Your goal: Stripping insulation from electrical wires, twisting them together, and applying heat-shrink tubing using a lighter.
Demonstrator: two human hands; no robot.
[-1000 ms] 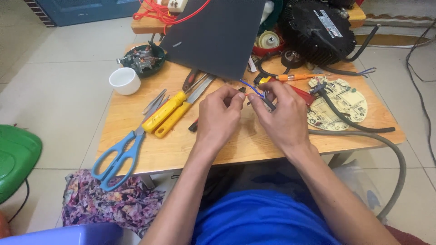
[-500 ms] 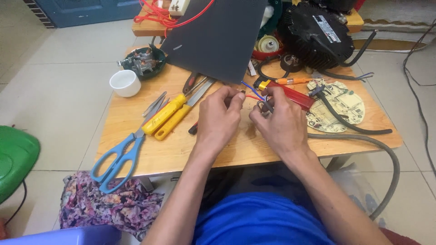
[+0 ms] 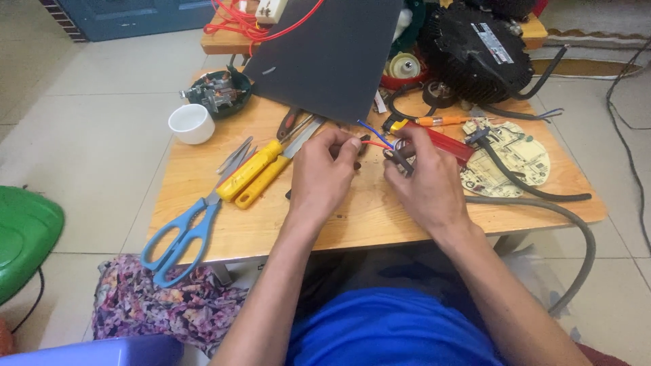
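I am looking down at a low wooden table [image 3: 380, 217] crowded with tools. My left hand [image 3: 322, 177] is pinching the thin red and blue wires [image 3: 374, 137] between thumb and fingertips, closed on them just above the tabletop. My right hand [image 3: 427, 183] is gripping a small dark tool [image 3: 400, 157] whose tip is meeting those same wires; the fingers are curled shut around it, though I cannot tell what kind of tool it is.

Crowding the work from behind is a large dark grey panel [image 3: 332, 54], leaning over the far edge of the table. Just left of my left hand, two yellow-handled screwdrivers [image 3: 254, 173] are lying side by side, with grey tweezers [image 3: 235, 155] beside them and blue-handled scissors [image 3: 183, 234] nearer the front edge. To the right, a round circuit board [image 3: 519, 156] is lying flat with a thick black cable [image 3: 525, 186] crossing it, and a red-handled tool [image 3: 444, 144] is sitting just behind my right hand.

A small white cup [image 3: 192, 123] is standing at the far left corner; I cannot see what it holds. A black motor housing [image 3: 475, 47] is sitting beyond.
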